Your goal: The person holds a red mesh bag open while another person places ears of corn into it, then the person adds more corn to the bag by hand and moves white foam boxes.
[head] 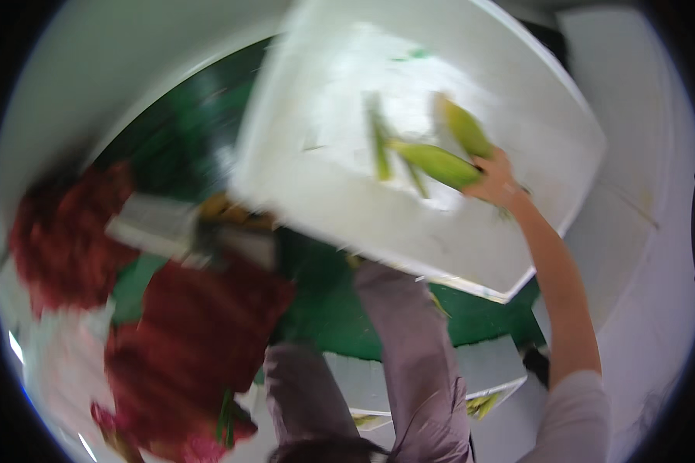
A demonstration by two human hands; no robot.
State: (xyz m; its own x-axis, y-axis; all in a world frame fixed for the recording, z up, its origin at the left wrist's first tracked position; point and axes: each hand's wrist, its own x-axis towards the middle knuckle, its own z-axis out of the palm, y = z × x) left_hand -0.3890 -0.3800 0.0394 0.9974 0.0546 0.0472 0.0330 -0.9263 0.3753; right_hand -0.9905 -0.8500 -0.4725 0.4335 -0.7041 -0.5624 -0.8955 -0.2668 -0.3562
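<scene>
My right hand (495, 179) reaches into a large white tub (336, 214) and grips the ends of two green ears of corn in their husks. One ear (440, 165) points left, the other ear (468, 128) points up and left. Left of them, narrow strips of green husk or leaf (380, 144) lie on the tub's bottom, blurred. My left hand is out of view.
Dark red mesh sacks (197, 335) lie at the left beside a pale box-like object (156, 226). The floor (341, 312) is green. Below, behind my legs, a white container (492, 370) holds yellow-green pieces.
</scene>
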